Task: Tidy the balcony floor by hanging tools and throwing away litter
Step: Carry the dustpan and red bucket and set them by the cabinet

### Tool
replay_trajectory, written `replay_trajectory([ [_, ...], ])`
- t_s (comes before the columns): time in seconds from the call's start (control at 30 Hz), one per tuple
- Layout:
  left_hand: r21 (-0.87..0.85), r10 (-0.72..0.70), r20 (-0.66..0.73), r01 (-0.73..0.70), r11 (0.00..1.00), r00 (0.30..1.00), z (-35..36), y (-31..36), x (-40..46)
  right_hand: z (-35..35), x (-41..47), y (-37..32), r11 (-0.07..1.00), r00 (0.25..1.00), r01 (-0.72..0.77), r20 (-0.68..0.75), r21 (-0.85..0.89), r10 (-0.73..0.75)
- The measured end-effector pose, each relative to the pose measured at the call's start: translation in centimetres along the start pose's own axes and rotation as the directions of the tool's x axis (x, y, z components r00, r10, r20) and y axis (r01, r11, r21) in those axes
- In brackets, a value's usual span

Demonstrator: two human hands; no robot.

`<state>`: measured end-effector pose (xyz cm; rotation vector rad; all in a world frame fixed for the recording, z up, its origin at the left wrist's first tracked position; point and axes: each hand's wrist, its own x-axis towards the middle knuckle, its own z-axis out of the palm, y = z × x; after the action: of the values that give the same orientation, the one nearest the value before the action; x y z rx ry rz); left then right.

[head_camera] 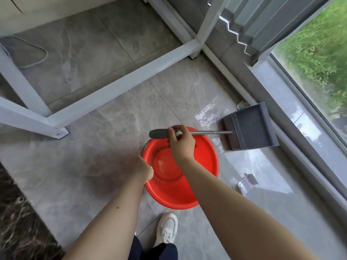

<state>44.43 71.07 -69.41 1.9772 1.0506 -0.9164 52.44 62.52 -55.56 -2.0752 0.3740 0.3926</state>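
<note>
So the right hand [181, 142] has its fingers curled round the dustpan [250, 126] handle, right where the black grip meets the metal rod. The pan itself sits on the floor [97, 128] by the window track. The left hand [144, 168] grips the near-left rim of the red basin [180, 194], fingers curled over the edge. Litter [247, 182], some crumpled wrappers, lies on the tiles right of the basin, just apart from it. A white shoe [167, 228] shows below.
</note>
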Motion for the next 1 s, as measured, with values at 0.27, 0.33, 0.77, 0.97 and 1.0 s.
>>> replay_trajectory([
  [0.27,-0.051,-0.109,0.036,0.111,0.993,0.993,0.6,1.2,-0.8,0.1,0.0,0.8,1.000,1.000,0.010,-0.022,-0.025,-0.010],
  [0.33,-0.127,-0.115,0.087,0.125,0.984,0.990,0.4,1.1,-1.6,0.0,-0.2,1.0,1.000,0.999,-0.003,-0.036,-0.028,0.002],
  [0.77,-0.263,-0.098,-0.023,0.089,0.961,0.995,-4.4,0.2,-10.1,-1.9,-6.0,-3.0,0.997,0.996,0.033,0.084,-0.072,-0.027],
  [0.97,-0.497,-0.231,-0.097,0.154,0.854,0.968,-10.0,-4.1,-13.4,0.1,-10.3,-8.9,0.978,0.959,0.193,0.225,-0.082,-0.171],
  [1.0,-0.536,-0.245,-0.115,0.147,0.831,0.963,-11.0,-4.9,-14.0,0.7,-11.1,-9.7,0.975,0.953,0.208,0.241,-0.080,-0.184],
])
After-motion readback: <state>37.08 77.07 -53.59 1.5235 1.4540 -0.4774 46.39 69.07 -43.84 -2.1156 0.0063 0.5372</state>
